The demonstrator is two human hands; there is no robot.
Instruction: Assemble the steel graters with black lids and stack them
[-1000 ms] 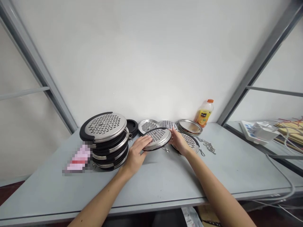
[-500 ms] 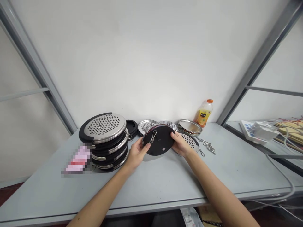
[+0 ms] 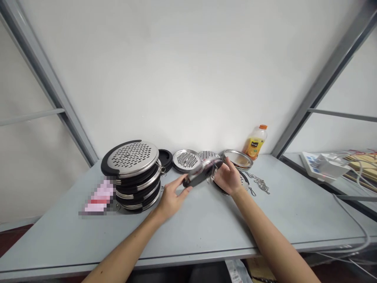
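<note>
A pale wall (image 3: 188, 78) is seen behind a grey table (image 3: 188, 232). Above the table, a round grater (image 3: 202, 175) is held in the air, steeply tipped and blurred. Its left edge is pinched between the thumb and fingers of the left hand (image 3: 172, 196). The right hand (image 3: 229, 179) is held wide open near the grater's other edge; whether that edge is touched cannot be told. A wide strip of table top is seen from the hands down to the front edge. Less side room is left on the left, where a tall stack of graters (image 3: 132, 157) is seen near the left hand. A flat grater (image 3: 244, 182) is partly hidden behind the right hand, with metal clips (image 3: 260, 184) heaped just beside it. Farther back, a black round dish (image 3: 166, 159), grater plates (image 3: 187, 160) and shiny plates (image 3: 240, 158) are lined up along the wall. Orange is seen low in a bottle (image 3: 255, 143), topped with an orange cap.
</note>
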